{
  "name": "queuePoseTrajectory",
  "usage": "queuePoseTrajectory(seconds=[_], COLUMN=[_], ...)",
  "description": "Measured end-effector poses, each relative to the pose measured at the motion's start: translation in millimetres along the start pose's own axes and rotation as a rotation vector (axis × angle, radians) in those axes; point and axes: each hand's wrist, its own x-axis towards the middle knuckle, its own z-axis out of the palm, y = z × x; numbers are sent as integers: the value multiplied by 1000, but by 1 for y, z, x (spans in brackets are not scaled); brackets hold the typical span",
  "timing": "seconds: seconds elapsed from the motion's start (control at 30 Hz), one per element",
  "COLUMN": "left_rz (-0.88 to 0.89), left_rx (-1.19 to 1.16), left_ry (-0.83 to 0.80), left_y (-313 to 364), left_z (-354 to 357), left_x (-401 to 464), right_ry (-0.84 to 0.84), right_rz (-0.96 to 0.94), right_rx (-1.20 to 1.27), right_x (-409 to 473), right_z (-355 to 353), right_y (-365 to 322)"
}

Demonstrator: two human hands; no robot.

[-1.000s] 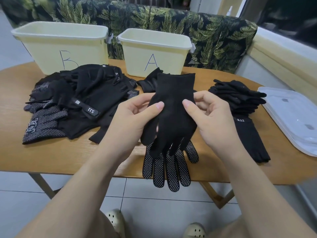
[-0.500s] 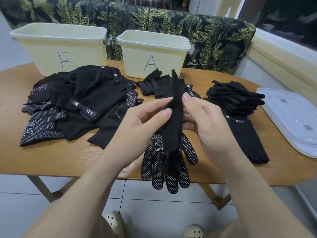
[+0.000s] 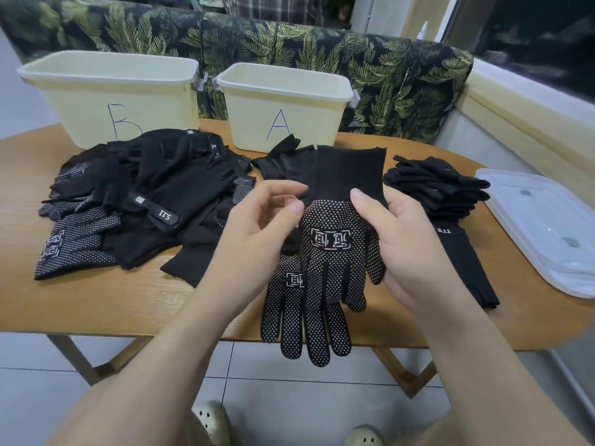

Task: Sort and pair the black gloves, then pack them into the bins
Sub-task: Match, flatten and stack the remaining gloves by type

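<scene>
Black dotted glove (image 3: pixel 335 252), plain side up a second ago, now shows its grip dots, matching the second glove (image 3: pixel 299 317) beneath at the table's (image 3: pixel 128 304) near edge. Right hand (image 3: pixel 409 249) grips its right edge; left hand (image 3: pixel 257 236) pinches the left. Bins A (image 3: pixel 283 104) and B (image 3: pixel 109 98) wait far behind; an unsorted heap (image 3: pixel 145 201) lies left.

Bare table (image 3: pixel 135 304) along the near edge, left of centre: open approach there. Loose glove pile (image 3: pixel 145 201) covers the left middle, touching the front of bin B (image 3: pixel 109 98). Stacked gloves (image 3: pixel 441 188) and the plastic lids (image 3: pixel 544 230) fill the right side. Bin A (image 3: pixel 283 107) and bin B stand open-topped at the back, reachable from above. Narrow gap between the bins.
</scene>
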Motion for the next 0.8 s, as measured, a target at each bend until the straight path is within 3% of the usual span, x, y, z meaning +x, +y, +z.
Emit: queuePoseTrajectory(seconds=[0.1,0.17,0.27,0.37,0.6,0.8], left_rz=[-170,-178,-176,-245,-309,-330], left_rx=[-18,-80,-172,-117,322,431], left_ry=[-146,-254,-243,-230,-105,-123], left_y=[-2,1,7,3,-13,-19], left_z=[-7,-8,-9,-15,-26,-19], left_x=[4,2,-2,-3,4,4], right_ry=[-62,-87,-114,-202,-116,-74], right_rz=[38,67,123,234,219,204], right_rx=[108,159,159,155,-392,-609], right_x=[-3,-5,-7,-10,6,11], right_z=[-2,-3,-7,-11,-21,-23], right_y=[-5,-8,-8,-8,22,26])
